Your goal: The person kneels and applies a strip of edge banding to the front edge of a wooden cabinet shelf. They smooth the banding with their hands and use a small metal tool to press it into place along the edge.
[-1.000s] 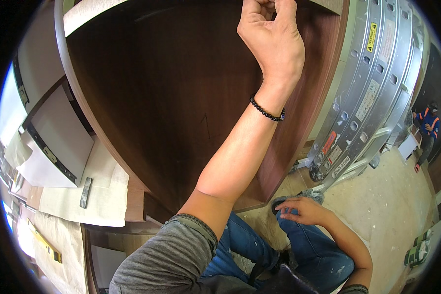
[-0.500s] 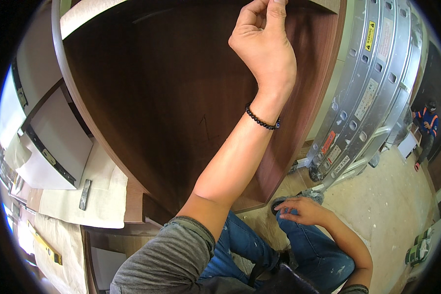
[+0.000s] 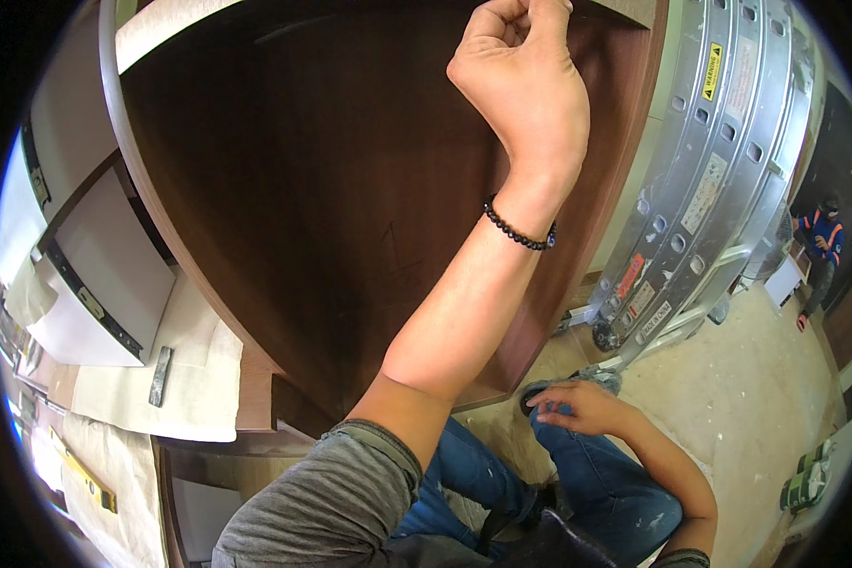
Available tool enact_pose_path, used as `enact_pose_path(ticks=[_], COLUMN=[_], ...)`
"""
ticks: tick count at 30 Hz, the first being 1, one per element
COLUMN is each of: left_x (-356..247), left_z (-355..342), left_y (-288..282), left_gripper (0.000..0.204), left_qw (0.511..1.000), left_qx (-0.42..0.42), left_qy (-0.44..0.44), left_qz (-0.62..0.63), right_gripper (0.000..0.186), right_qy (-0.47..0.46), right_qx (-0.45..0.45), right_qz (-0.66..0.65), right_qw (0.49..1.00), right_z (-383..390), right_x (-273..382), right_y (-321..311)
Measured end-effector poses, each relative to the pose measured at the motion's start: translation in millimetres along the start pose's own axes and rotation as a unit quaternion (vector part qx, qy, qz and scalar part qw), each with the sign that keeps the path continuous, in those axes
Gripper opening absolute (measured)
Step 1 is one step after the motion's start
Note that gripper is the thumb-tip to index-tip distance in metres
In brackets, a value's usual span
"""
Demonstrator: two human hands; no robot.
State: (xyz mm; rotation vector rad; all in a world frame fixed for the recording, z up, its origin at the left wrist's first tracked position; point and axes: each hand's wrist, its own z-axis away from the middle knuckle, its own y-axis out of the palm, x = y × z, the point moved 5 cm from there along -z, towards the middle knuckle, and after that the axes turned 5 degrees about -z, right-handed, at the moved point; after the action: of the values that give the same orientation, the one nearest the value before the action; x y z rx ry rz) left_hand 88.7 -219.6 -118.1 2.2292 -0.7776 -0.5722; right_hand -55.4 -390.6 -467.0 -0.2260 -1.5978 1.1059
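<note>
My left hand [image 3: 530,85] is raised at the top edge, in front of a dark brown wooden cabinet [image 3: 284,170]. Its fingers are curled together, with their tips partly cut off by the picture's edge, so anything pinched there stays hidden. A black beaded bracelet [image 3: 519,227] circles that wrist. The forearm crosses the cabinet's dark inner panel. My right hand [image 3: 582,405] lies loosely on my bent knee in blue jeans [image 3: 587,473], fingers stretched out and holding nothing.
A folded aluminium ladder [image 3: 701,180] stands right of the cabinet. To the left are white drawers [image 3: 104,284] with metal runners, a dark narrow bar [image 3: 162,377] on a cream cloth, and a yellow spirit level [image 3: 85,473]. A person [image 3: 824,237] sits at far right.
My left hand and forearm have shifted slightly to the right, the fingers staying curled. The right hand still rests on the knee.
</note>
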Motion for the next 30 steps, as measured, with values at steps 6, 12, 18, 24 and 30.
enact_pose_path(ticks=[6,12,18,24,30], left_x=[7.1,11.5,14.7,19.4,15.3], left_z=[-3.2,-4.9,-7.1,-5.6,-8.8], left_y=[1.8,2.2,0.6,0.7,-0.5], left_gripper=[0.011,0.01,0.008,0.007,0.005], left_qw=[1.0,1.0,1.0,1.0,0.999], left_qx=[0.004,0.013,0.009,0.013,0.025], left_qy=[-0.006,0.024,0.016,0.027,0.029], left_qz=[-0.015,-0.014,-0.024,0.005,0.024], right_gripper=[0.033,0.031,0.032,0.033,0.034], right_qy=[-0.014,0.006,0.01,0.008,0.004], right_qx=[-0.005,0.003,0.002,0.003,0.003], right_qz=[0.011,0.004,0.0,0.007,0.011], right_qw=[1.0,1.0,1.0,1.0,1.0], right_z=[0.0,0.3,-0.3,1.3,0.8], right_x=[9.0,8.6,14.4,8.6,11.5], right_y=[-2.3,-3.0,-4.9,-2.4,-4.4])
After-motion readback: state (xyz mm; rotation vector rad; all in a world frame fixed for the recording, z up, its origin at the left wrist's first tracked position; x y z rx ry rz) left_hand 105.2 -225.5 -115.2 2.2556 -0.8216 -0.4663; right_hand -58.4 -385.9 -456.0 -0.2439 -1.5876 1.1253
